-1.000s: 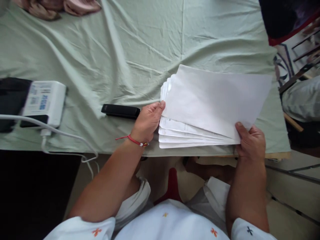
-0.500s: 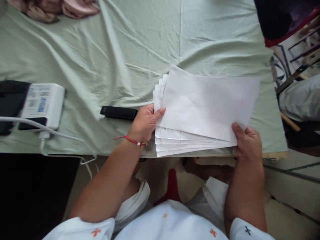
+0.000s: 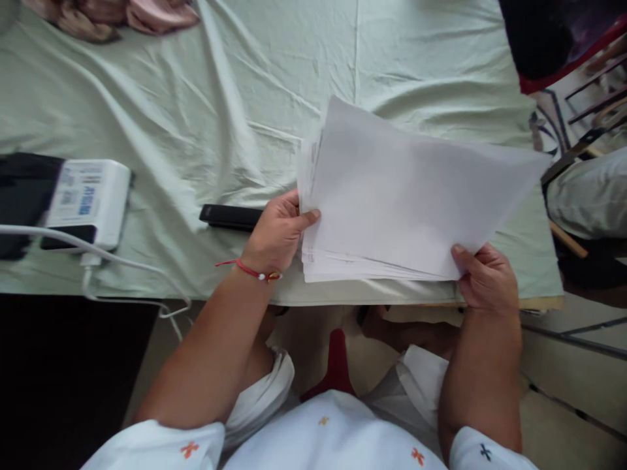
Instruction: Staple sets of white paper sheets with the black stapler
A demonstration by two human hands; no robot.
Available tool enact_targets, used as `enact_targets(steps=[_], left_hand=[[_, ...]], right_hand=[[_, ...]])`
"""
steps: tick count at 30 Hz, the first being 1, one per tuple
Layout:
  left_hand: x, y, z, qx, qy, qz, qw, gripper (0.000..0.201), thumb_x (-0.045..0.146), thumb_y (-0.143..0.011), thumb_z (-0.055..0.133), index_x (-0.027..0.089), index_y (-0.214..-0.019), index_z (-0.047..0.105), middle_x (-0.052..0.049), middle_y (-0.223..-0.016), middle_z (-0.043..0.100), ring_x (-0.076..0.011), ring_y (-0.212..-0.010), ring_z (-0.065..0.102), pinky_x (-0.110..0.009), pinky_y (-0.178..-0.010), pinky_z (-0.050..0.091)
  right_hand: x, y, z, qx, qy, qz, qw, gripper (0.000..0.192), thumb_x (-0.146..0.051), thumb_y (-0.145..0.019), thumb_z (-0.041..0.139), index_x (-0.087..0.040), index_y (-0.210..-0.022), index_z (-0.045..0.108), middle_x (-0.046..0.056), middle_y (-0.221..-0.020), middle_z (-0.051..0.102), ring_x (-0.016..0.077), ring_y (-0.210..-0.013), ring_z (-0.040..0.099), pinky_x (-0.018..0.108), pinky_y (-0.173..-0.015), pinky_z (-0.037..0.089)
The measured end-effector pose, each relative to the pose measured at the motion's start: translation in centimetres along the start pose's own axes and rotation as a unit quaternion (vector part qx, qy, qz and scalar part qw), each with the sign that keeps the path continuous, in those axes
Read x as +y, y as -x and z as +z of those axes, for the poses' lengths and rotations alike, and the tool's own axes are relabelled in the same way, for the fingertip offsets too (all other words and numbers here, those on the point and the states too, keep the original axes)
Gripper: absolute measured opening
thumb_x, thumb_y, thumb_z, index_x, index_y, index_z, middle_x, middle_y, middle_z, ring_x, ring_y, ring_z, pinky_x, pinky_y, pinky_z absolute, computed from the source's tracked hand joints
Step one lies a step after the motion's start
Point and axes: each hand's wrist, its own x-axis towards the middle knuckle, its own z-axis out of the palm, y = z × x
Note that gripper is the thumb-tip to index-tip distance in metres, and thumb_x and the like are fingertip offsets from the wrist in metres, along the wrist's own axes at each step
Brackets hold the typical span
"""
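Between my two hands is a stack of white paper sheets [image 3: 392, 189], held above the table near its front edge. The sheets are slightly fanned, and the top one is blank and skewed over those beneath. My left hand [image 3: 281, 228] pinches the stack's left edge, thumb on top and fingers underneath. At the lower right corner my right hand [image 3: 484, 274] grips the sheets the same way, its thumb on the upper face. A black stapler-like object [image 3: 230, 217] lies on the cloth just left of my left hand, its right end hidden behind that hand.
A pale green cloth [image 3: 274, 72] with creases covers the table. On the left are a white box-shaped device [image 3: 110, 202] with a label, a white cable [image 3: 132, 261] and a dark flat object [image 3: 24, 196]. Pinkish fabric [image 3: 161, 16] lies at the back left.
The stack's far edge has risen and the top sheet has shifted, its right corner reaching further right. The lower sheets lie closer together. My left hand has moved slightly up and left.
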Motion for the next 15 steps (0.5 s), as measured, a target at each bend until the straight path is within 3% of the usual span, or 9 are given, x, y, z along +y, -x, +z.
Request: enact_targets(steps=[8, 12, 15], left_hand=[[0.3, 0.0, 0.0, 0.085, 0.016, 0.128, 0.988, 0.026, 0.025, -0.062, 0.102, 0.028, -0.078, 0.08, 0.0, -0.084, 0.08, -0.028, -0.105, 0.08, -0.047, -0.108, 0.063], [0.7, 0.9, -0.2, 0.084, 0.027, 0.207, 0.974, 0.029, 0.024, -0.056, 0.106, 0.031, -0.067, 0.08, 0.004, -0.08, 0.08, -0.0213, -0.085, 0.077, -0.041, -0.095, 0.065], [0.6, 1.2, -0.7, 0.069, 0.023, 0.23, 0.97, 0.027, 0.032, -0.059, 0.109, 0.034, -0.068, 0.083, 0.005, -0.077, 0.079, -0.018, -0.076, 0.073, -0.036, -0.086, 0.066]], right_hand=[[-0.2, 0.3, 0.5, 0.014, -0.049, -0.097, 0.994, 0.032, -0.028, -0.059, 0.105, -0.036, -0.077, 0.08, -0.003, -0.089, 0.085, 0.0226, -0.088, 0.08, 0.043, -0.096, 0.071], [-0.2, 0.5, 0.6, 0.064, -0.064, -0.185, 0.979, 0.029, -0.024, -0.057, 0.101, -0.031, -0.071, 0.077, -0.004, -0.088, 0.082, 0.0197, -0.084, 0.077, 0.039, -0.092, 0.07], [0.3, 0.7, 0.0, 0.087, 0.029, -0.192, 0.977, 0.029, -0.037, -0.062, 0.098, -0.029, -0.079, 0.076, -0.003, -0.086, 0.078, 0.0213, -0.088, 0.076, 0.042, -0.092, 0.068]])
